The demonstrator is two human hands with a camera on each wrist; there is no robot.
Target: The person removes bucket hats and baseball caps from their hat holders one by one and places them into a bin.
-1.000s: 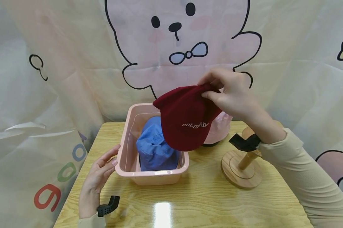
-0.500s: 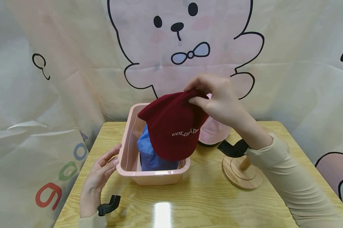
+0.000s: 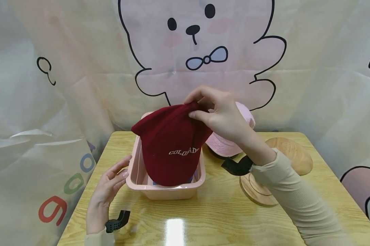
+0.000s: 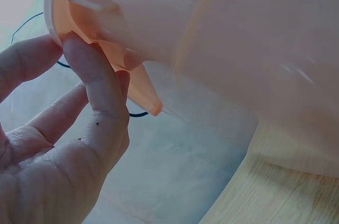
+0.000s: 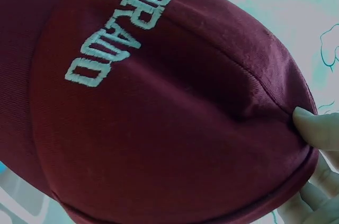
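Note:
My right hand (image 3: 223, 111) pinches the crown of a dark red baseball cap (image 3: 172, 147), whose white lettering faces me. The cap hangs brim down over the pink plastic bin (image 3: 169, 195) and covers most of its opening. Thumb and fingers hold the cap's edge in the right wrist view, where the red cloth (image 5: 159, 144) fills the picture. A blue cap lies inside the bin, nearly all hidden now. My left hand (image 3: 106, 188) grips the bin's left rim, and the left wrist view shows thumb and finger pinching that rim (image 4: 50, 9).
A pink bucket hat (image 3: 223, 145) stands behind and right of the bin, partly behind my right hand. Further right is a wooden hat stand with a round base (image 3: 255, 193) and domed top (image 3: 291, 155). A printed curtain (image 3: 89, 85) hangs behind the wooden table (image 3: 219, 218).
My right hand has carried the red cap left and down until it hangs over the bin, hiding the blue cap. The left hand stays on the rim.

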